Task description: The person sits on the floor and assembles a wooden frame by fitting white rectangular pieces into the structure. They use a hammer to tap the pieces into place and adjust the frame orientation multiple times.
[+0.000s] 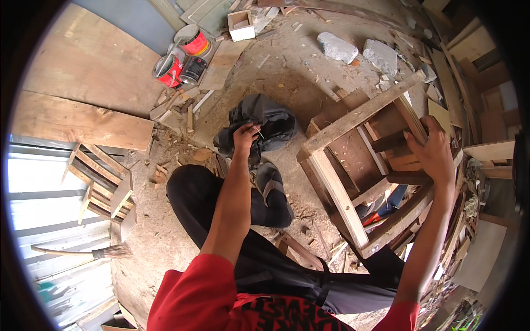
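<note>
My left hand (246, 137) reaches over a dark, crumpled bag (270, 118) on the ground ahead of me. Its fingers are pinched on a thin, pale nail-like piece (261, 132); what exactly it is, I cannot make out. To the right, a rough wooden frame (338, 193) with crossbars stands tilted beside my leg. My right hand (433, 149) is wrapped over the frame's far right bar, thumb on the inner side. Through the frame's openings show wooden boards and a tool with red and blue parts (381, 212), partly hidden.
Red paint cans (168, 71) and a small wooden box (241, 26) stand at the far left. Concrete chunks (338, 47) lie farther back. A slatted wooden piece (105, 182) and a broom (107, 252) are at left. Scrap wood (469, 243) piles up along the right.
</note>
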Tool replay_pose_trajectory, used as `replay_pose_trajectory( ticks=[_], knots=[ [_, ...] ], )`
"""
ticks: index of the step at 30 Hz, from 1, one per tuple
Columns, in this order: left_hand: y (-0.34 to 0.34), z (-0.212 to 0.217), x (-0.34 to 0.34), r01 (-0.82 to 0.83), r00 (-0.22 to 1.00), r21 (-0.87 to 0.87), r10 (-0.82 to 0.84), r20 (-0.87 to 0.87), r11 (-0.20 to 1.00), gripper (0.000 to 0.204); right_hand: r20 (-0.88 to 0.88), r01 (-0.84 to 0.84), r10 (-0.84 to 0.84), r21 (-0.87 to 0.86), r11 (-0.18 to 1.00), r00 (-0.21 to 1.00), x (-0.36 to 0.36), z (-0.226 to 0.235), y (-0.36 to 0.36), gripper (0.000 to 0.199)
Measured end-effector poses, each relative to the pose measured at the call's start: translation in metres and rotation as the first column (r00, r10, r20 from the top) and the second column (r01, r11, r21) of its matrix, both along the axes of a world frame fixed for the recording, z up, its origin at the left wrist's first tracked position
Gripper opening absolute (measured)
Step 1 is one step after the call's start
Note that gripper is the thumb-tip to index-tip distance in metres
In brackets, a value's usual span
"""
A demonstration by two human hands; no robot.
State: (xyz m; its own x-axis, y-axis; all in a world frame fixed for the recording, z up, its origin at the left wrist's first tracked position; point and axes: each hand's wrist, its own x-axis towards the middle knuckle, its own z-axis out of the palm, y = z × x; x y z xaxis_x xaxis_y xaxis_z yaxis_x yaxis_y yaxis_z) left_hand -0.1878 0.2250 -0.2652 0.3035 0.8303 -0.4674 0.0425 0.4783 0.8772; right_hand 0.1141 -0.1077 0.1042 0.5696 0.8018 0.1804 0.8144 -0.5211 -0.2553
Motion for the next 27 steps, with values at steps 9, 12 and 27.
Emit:
replay_pose_trajectory(
  ticks=[9,12,27],
  knots=[
    [0.009,-0.044,0.008,0.192,0.972,0.130,-0.170,-0.161,0.973,0.031,-0.010,0.064,-0.065,-0.047,0.997,0.998,-0.006,0.006,0.004,0.042],
    [-0.007,-0.061,0.015,0.614,0.676,0.366,-0.226,-0.701,0.699,0.019,-0.001,0.064,-0.065,-0.075,0.995,0.998,-0.004,0.003,0.004,0.042],
    [-0.009,-0.067,0.044,0.609,0.426,0.272,-0.017,-0.905,0.745,0.049,0.014,0.064,-0.063,-0.110,0.992,0.998,-0.003,0.004,0.006,0.041]
  ],
)
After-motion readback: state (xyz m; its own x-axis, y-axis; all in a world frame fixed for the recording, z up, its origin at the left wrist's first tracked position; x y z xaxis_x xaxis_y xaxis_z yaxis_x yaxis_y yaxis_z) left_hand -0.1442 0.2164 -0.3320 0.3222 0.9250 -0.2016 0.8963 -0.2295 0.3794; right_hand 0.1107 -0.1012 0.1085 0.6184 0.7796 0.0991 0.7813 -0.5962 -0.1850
